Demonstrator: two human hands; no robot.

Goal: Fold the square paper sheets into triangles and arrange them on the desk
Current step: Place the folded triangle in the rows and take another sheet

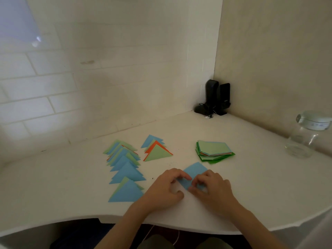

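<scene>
I sit at a white worktop (pixel 71 191) set into a corner, with pale tiled wall behind it and a plain beige wall on the right. Near the front edge, a little right of the middle, lies a blue paper sheet (pixel 195 170) turned like a diamond, one corner pointing toward the back wall. Both my hands are on its near half. My left hand (pixel 166 186) has its fingers curled, the fingertips pressing down on the sheet's left part and the thumb tucked beneath toward me. My right hand (pixel 212 187) is curled the same way, pinching the paper's near corner between thumb and forefinger; that corner is hidden under my fingers, so I cannot tell how far it is lifted.

To the left of my hands runs a long row of folded triangles (pixel 124 168), blue and light green with a thin orange edge showing, overlapping one another from the front edge back toward the tiled wall. Just beside it, further back, is a shorter row of triangles (pixel 156 149): blue at the back, then orange, with a light green one nearest me. Behind my right hand, apart from the blue sheet, sits a stack of unfolded square sheets (pixel 213 151), light green on top and darker green fanned out below.

In the back corner stand two black speakers (pixel 218 97) with a tangle of cord at their feet. At the right edge is a clear glass jar (pixel 305 135).
</scene>
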